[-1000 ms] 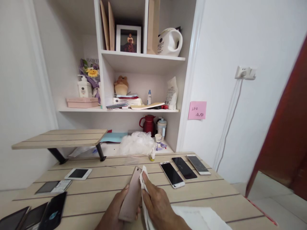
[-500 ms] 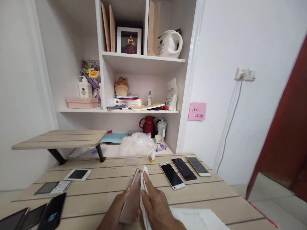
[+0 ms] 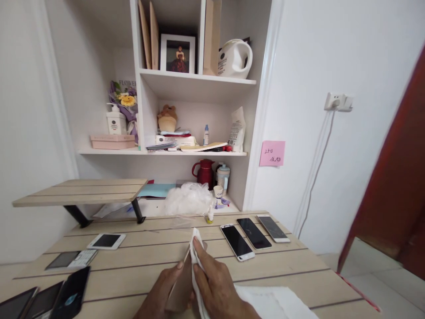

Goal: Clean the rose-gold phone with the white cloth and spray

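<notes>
My left hand [image 3: 162,290] grips a gold-backed smartphone [image 3: 182,285] by its edges, thumb along the left side and fingertips showing underneath. Pressed against the phone's right side is a folded white tissue [image 3: 195,261], held under the fingers of my right hand [image 3: 217,283]. The tissue covers part of the phone, whose back faces left and up. Both hands are over the front middle of the wooden table [image 3: 272,263]. Another white sheet [image 3: 272,303] lies flat beside my right wrist.
Right of my hands lie a white-framed phone [image 3: 237,242], a black phone [image 3: 254,233] and a silver phone [image 3: 273,228]. Several more phones, including a keypad phone [image 3: 71,260], are at left. A small bottle [image 3: 210,215] stands behind; a raised wooden stand [image 3: 83,191] is back left.
The phone has turned to a steeper, narrower angle, its upper end now behind the tissue. The tissue's tip has shifted slightly left and up. My right hand stays pressed on it.
</notes>
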`<state>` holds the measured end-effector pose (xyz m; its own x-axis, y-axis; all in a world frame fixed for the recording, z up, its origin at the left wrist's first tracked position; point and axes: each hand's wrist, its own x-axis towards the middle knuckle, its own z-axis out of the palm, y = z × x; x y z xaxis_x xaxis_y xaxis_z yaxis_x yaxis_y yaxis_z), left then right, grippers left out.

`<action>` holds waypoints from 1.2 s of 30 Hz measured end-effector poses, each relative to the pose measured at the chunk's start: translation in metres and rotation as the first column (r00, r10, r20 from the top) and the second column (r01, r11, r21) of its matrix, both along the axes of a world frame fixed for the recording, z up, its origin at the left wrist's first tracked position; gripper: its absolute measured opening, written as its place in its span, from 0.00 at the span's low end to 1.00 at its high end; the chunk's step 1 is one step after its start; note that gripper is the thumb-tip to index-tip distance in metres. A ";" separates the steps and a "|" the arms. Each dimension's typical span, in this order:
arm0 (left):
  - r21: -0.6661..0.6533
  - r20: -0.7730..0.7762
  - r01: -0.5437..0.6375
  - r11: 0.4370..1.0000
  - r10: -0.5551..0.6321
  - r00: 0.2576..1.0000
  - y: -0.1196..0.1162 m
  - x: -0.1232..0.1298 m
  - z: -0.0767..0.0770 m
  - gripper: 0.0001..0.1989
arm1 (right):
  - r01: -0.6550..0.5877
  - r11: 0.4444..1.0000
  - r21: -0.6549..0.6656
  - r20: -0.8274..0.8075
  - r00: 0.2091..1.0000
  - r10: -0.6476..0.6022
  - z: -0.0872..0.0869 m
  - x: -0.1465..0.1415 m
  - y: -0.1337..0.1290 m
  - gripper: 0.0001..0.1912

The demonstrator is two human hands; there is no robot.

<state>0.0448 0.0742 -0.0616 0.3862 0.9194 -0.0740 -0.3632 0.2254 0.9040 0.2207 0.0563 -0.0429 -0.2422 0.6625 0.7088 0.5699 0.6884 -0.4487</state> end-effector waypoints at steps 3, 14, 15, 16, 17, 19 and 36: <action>-0.026 -0.050 0.031 0.999 -0.033 0.998 0.000 0.002 0.006 0.25 | 0.051 0.998 0.044 0.074 0.996 -0.054 0.001 0.000 0.001 0.29; -0.071 0.021 -0.036 0.997 0.038 0.999 -0.005 0.004 0.018 0.21 | 0.090 0.992 0.089 0.218 0.970 -0.108 -0.006 0.000 0.003 0.28; -0.097 0.016 -0.022 0.995 0.023 1.000 -0.005 0.005 0.016 0.24 | 0.118 0.991 0.069 0.197 0.972 -0.129 -0.006 0.000 0.004 0.28; -0.120 0.015 -0.007 0.993 0.009 1.000 -0.004 0.005 0.014 0.26 | 0.145 0.988 0.042 0.179 0.972 -0.151 -0.006 0.000 0.004 0.29; -0.135 0.018 0.004 0.991 -0.002 1.000 -0.004 0.006 0.012 0.27 | 0.164 0.986 0.023 0.171 0.971 -0.165 -0.007 0.000 0.004 0.29; -0.133 0.038 0.018 0.991 -0.013 0.999 -0.003 0.005 0.009 0.25 | 0.149 0.989 0.016 0.199 0.969 -0.150 -0.007 -0.001 0.003 0.30; -0.082 0.010 -0.003 0.997 0.004 1.000 -0.004 0.001 0.010 0.21 | 0.140 0.990 0.028 0.202 0.969 -0.142 -0.006 -0.004 0.004 0.34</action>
<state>0.0459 0.0703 -0.0520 0.3842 0.9117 -0.1457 -0.3730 0.2977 0.8788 0.2170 0.0600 -0.0492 -0.2868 0.6909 0.6636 0.7399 0.5998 -0.3047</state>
